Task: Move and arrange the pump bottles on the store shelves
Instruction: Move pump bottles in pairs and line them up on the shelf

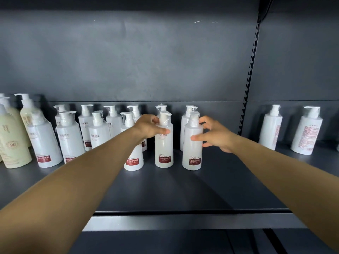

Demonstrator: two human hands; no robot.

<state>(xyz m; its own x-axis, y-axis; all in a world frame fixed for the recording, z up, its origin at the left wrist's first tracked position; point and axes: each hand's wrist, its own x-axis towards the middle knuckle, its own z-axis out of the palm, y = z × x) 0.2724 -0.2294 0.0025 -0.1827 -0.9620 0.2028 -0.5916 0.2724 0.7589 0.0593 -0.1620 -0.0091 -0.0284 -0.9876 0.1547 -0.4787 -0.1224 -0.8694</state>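
Bare shelf [183, 189] front, white pump bottles [99, 132] crowding left rear

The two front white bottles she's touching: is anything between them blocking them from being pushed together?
Nothing visible. The left hand grips one white pump bottle, the right hand touches the other white pump bottle. Between them is only bare shelf; another bottle stands further back, behind the gap.
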